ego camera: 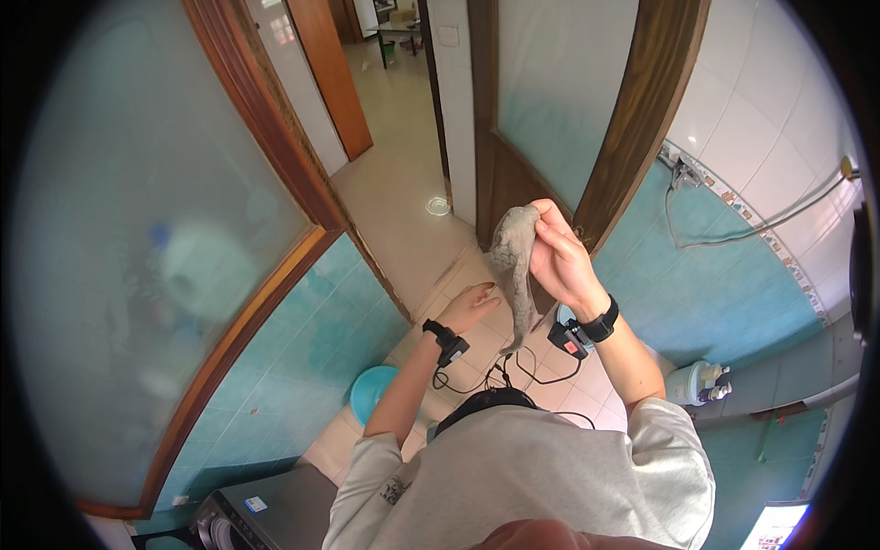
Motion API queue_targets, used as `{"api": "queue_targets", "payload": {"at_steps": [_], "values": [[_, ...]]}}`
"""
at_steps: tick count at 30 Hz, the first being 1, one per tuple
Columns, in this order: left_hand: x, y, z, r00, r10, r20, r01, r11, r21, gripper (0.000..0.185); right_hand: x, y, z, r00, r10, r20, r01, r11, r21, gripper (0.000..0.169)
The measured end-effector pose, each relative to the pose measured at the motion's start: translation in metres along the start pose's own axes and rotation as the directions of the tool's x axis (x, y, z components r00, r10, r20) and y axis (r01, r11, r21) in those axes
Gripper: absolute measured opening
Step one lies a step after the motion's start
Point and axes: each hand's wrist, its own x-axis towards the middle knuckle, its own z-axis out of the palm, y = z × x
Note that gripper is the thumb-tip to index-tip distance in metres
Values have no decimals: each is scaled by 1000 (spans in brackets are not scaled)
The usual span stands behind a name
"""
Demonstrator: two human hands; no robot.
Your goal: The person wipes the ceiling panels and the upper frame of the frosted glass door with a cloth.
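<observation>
My right hand [562, 256] pinches the upper end of a grey, crumpled cloth [517, 254] between thumb and fingers. The cloth hangs down in a narrowing strip, its lower tip above the tiled floor. To the left of it, my left hand [473, 308] is held out with nothing in it, thumb apart from the fingers. Some of its fingertips are dark or in shadow. Both wrists wear black straps, each with a small black device; the left one [450, 344] and the right one [569, 339] hang on the inner side.
A turquoise basin [371, 392] stands on the floor beside my left forearm. Thin black cables [543, 378] hang near my waist. A wood-framed glass door [550, 103] stands ahead, beside a doorway. A front-loading washing machine [275, 509] is low left; pump bottles [715, 383] and a shower hose [729, 237] are right.
</observation>
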Motion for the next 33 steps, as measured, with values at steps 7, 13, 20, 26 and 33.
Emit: {"api": "queue_targets", "payload": {"at_steps": [7, 13, 20, 26, 33], "values": [[33, -2, 20, 992, -43, -117, 13, 969, -246, 43, -14, -25, 3, 996, 54, 66, -46, 993, -113, 80], [64, -84, 54, 926, -378, 3, 347, 848, -401, 56, -34, -30, -38, 993, 121, -10, -114, 903, -415, 83], [49, -102, 63, 944, -324, -64, 235, 795, -560, 51, -59, -40, -159, 821, -249, -513, -163, 759, -630, 55], [55, -44, 58, 950, -311, 0, 284, 868, -406, 30, -66, -47, -279, 663, -531, -527, -535, 156, -830, 72], [39, 24, 85, 974, -215, 67, 224, 910, -349, 30, -61, -76, -275, 595, -487, -639, -583, 286, -760, 73]]}}
